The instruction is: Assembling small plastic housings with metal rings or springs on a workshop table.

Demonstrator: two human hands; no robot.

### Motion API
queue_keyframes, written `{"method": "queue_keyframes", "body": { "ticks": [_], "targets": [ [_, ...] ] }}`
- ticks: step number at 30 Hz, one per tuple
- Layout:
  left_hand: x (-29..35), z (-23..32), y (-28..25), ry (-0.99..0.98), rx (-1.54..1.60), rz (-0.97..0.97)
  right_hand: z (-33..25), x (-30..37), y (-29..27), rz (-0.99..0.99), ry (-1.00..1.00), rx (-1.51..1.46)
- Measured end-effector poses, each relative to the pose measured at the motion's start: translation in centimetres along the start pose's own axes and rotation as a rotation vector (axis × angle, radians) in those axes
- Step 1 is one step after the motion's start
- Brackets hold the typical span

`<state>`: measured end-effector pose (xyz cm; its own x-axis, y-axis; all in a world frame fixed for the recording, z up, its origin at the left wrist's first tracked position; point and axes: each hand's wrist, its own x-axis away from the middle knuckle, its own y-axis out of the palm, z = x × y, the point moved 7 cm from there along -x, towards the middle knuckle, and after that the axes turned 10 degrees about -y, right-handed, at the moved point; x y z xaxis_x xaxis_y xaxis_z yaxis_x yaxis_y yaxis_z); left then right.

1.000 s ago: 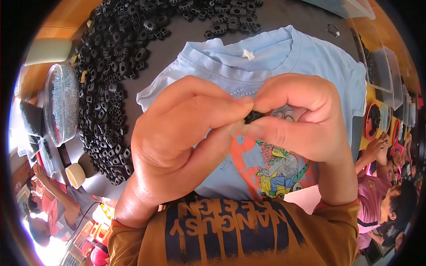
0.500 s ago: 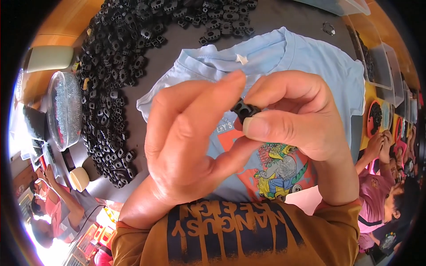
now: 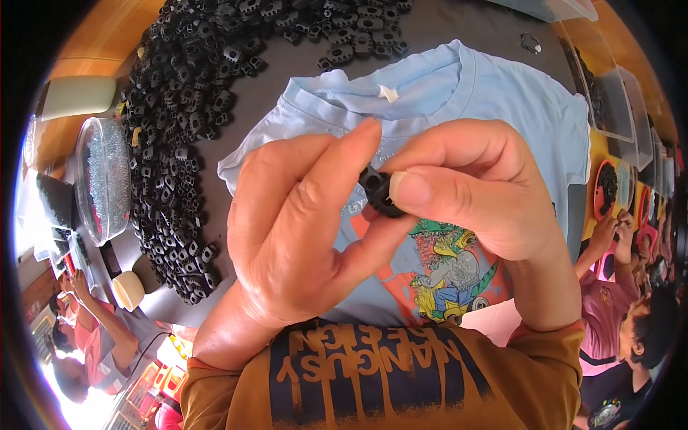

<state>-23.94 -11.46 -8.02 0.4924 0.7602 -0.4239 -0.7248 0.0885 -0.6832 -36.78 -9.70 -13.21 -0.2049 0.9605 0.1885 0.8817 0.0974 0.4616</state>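
Note:
A small black plastic hair claw clip (image 3: 378, 192) is between my two hands, over a light blue T-shirt (image 3: 527, 93). My right hand (image 3: 473, 186) pinches it from the right between thumb and bent index finger. From the left, my left hand (image 3: 294, 215) closes around it, its thumb below the clip and its index finger above. My fingertips hide part of the clip. The T-shirt lies flat on the dark table, with a colourful cartoon print partly covered by my hands.
A big heap of black clip parts (image 3: 179, 93) curves along the table's far and left sides. A clear oval tub (image 3: 105, 179) of tiny silvery pieces stands left. A beige cup (image 3: 129, 289) lies nearby. Clear bins (image 3: 609, 100) line the right. People work on both sides.
The clip has turned and shifted slightly left between my fingers. My right thumb has moved up and left. The T-shirt stays nearly the same.

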Motion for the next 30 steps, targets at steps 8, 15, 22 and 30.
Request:
{"method": "queue_keyframes", "body": {
  "ticks": [8, 15, 22, 30],
  "targets": [
    [0.2, 0.3, 0.0, 0.018, -0.05, 0.006, 0.3, 0.0, 0.1, -0.007, -0.015, 0.029],
    [0.0, 0.8, 0.3, 0.169, -0.035, 0.022, -0.2, -0.3, 0.0, -0.076, -0.101, -0.065],
    [-0.7, 0.6, -0.8, 0.067, 0.027, 0.038, -0.9, -0.2, 0.5, -0.023, -0.103, -0.083],
    [0.0, 3.8, -3.8, 0.077, -0.098, -0.037, -8.5, 0.8, -1.5, 0.392, -0.524, 0.469]
  ]
}}
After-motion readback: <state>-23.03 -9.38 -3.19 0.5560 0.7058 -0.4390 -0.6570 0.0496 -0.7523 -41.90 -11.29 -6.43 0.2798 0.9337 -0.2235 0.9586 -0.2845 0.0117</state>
